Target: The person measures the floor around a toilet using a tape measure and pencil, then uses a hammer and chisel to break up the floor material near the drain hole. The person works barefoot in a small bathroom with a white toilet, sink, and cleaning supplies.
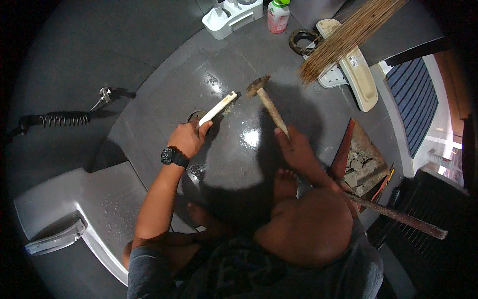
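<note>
My left hand (186,140), with a black watch on its wrist, is closed around the lower end of a white stick-like tool (217,109). The tool slants up and to the right over the wet grey floor tiles, its far end near a small dark spot. Beside that hand is a dark round opening or ring (195,115), partly covered by the fingers. My right hand (297,148) grips the bottom of a hammer's wooden handle. The rusty head of the hammer (258,85) hangs just right of the white tool's far end, apart from it.
A scoop of rubble (362,168) with a long handle (398,217) lies at right. Beyond are a stick broom (348,42), cream plastic part (363,87), dark ring (297,48), bottle (278,19) and white brush holder (224,29). A toilet (107,197) stands left.
</note>
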A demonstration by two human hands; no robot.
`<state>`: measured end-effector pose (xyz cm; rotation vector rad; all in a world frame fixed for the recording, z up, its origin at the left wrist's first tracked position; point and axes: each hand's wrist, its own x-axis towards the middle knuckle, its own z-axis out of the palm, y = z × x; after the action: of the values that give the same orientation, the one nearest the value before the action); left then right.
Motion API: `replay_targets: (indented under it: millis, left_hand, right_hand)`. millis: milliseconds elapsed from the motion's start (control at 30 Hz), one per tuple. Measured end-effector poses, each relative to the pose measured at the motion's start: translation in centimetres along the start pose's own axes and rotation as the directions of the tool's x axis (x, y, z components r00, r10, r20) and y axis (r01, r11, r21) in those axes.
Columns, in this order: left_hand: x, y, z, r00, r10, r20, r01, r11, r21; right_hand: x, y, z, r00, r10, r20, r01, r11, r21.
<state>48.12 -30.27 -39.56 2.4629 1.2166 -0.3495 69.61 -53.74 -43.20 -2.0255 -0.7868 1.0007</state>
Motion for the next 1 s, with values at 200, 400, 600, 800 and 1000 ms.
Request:
replay_targets:
  millis: [200,400,600,800,1000]
  left_hand:
    - [-0.2,0.4,1.0,1.000,0.021,0.019,-0.020,1.000,-0.019]
    - [0.3,-0.7,2.2,0.966,0.169,0.196,-0.129,0.971,-0.201]
    - [-0.4,-1.9,2.8,0.889,0.207,0.409,-0.120,0.966,-0.229]
    - [-1.3,-1.5,3.2,0.909,0.152,0.388,-0.092,0.981,-0.169]
    - [-0.7,-0.8,3.4,0.922,0.130,0.364,-0.090,0.988,-0.126]
  right_hand:
    - [0.1,1.1,-0.1,0.996,-0.069,-0.054,0.066,0.997,-0.049]
    - [-1.6,2.2,0.6,0.992,-0.113,-0.063,0.115,0.993,0.033]
    - [-1.7,3.1,2.8,0.997,0.073,0.037,-0.079,0.974,0.212]
    - [-1.6,4.5,3.9,1.000,0.029,-0.005,-0.027,0.966,0.257]
    - [-1.3,3.8,3.3,0.999,0.038,0.012,-0.040,0.982,0.187]
